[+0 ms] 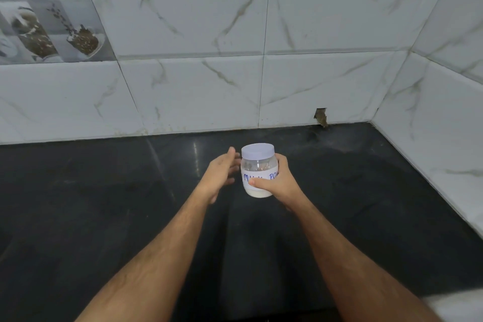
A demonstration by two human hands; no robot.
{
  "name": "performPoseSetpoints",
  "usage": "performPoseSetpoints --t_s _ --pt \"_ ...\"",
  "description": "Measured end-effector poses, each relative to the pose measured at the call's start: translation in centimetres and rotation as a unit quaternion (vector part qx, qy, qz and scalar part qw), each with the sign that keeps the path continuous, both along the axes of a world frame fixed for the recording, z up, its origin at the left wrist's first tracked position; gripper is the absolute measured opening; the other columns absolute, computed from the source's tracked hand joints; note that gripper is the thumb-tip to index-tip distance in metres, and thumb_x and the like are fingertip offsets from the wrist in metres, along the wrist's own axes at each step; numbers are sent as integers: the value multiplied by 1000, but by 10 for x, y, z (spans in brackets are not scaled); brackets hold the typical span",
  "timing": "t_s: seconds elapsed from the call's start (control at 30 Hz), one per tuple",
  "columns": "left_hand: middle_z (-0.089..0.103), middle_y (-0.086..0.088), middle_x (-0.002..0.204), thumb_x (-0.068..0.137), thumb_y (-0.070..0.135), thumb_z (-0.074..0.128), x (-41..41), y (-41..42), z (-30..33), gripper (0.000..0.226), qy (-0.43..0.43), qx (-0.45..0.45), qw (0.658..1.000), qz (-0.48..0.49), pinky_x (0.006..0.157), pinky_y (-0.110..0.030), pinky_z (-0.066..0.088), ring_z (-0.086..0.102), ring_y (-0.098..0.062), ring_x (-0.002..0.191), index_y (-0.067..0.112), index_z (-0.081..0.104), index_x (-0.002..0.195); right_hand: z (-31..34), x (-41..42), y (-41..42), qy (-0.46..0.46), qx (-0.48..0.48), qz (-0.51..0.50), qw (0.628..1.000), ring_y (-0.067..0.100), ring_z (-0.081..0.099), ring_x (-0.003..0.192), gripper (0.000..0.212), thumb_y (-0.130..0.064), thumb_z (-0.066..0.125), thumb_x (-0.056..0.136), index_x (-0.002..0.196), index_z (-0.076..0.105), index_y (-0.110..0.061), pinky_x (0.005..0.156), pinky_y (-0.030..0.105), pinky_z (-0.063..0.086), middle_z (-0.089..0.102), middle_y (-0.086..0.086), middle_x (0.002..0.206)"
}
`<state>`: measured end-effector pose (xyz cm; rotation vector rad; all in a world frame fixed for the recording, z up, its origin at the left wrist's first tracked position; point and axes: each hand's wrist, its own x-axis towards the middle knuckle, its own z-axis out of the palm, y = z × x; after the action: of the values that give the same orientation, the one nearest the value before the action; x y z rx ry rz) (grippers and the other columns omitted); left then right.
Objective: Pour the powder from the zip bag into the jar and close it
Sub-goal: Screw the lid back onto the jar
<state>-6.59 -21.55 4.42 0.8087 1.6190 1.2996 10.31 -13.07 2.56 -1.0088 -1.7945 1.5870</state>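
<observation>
While the lid is already on, the scene reads as the end of the job or its last tightening.

Jar: a clear plastic jar (257,176) with a handwritten paper label stands upright, its long axis vertical, held just above or on the dark table (104,217); which of the two cannot be told.

Contents: white powder (257,193) shows low in the jar, under the label.

Lid: a pale lid (258,151) sits square on the mouth; whether it is fully screwed down cannot be judged.

Right hand: the right hand (279,180) is wrapped round the jar's body from the right, thumb across the label.

Left hand: the left hand (222,175) is relaxed, fingers straight, just beside the jar's left wall, holding nothing; contact cannot be told.

Key relation: the jar lies between the hands, straight ahead; the lid top is free, and the left hand is the nearer free one to turn it.

Zip bag: not in view.

Backdrop: a marble-patterned tiled wall (198,86).
</observation>
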Motion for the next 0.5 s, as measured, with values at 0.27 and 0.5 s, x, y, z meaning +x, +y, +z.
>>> performPoseSetpoints --t_s 0.27,0.5 --pt "77 9 109 97 46 57 18 -8 -37 30 -19 -10 999 -39 81 -32 59 73 -8 98 27 67 118 -23 19 -9 -49 12 -19 999 12 65 110 88 -22 92 60 132 42 -27 84 26 58 58 -1 127" --pt "76 16 102 98 34 60 37 9 -53 28 -2 -33 997 -66 86 -35 59 72 -1 98 33 61 126 -30 44 14 -187 51 -10 981 16 61 116 91 -28 92 58 139 51 -26 98 41 54 62 -4 128"
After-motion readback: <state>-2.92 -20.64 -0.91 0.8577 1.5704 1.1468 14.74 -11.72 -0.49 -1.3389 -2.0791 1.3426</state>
